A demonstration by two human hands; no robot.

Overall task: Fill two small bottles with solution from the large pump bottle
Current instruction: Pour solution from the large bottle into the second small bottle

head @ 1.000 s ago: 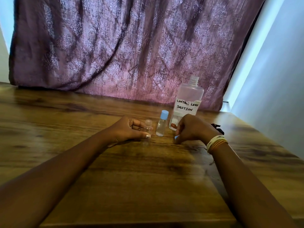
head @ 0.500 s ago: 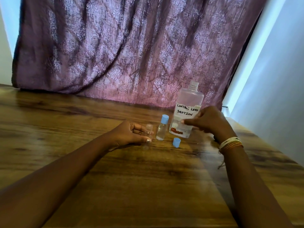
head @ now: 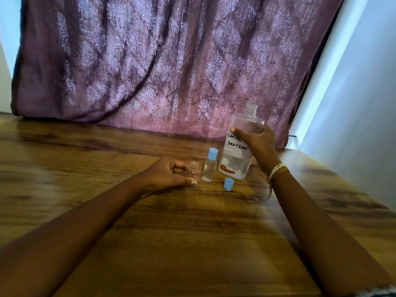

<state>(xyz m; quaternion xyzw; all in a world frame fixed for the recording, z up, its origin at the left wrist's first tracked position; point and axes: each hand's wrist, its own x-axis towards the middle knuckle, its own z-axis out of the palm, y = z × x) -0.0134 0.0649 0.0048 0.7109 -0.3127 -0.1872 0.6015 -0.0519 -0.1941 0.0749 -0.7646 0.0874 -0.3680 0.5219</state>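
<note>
Wood-grain brown tabletop [head: 192, 232] fills the lower field, streaked with darker bands and lit with a soft sheen; its far edge meets a mauve damask-patterned curtain [head: 160, 65] hanging in loose folds. At 3 o'clock a pale blue-white wall [head: 360, 103] rises, with a bright strip of light beside the curtain's edge; a sliver of pale wall also shows at 9 o'clock.

Left hand [head: 169, 173], near the centre of the field, rests on the tabletop with fingers curled round a small clear uncapped plastic bottle [head: 194, 169], which stands upright. Just beside it, at its 3 o'clock, stands a second small clear bottle with a light-blue cap [head: 209, 166], upright and untouched. A loose light-blue cap [head: 228, 184] lies tilted on the wood at 5 o'clock from the capped bottle, apart from both hands.

Right hand [head: 256, 142] grips the large clear plastic bottle [head: 240, 146] round its upper body, thumb across the front and fingers wrapped behind. The bottle's threaded neck is open, with 1 white handwritten label partly covered by the hand; the word "SOLUTION" is legible. Clear liquid fills its lower part. The bottle leans slightly; whether its base touches the wood cannot be told. Thin gold and white bangles [head: 277, 171] circle the right wrist.
</note>
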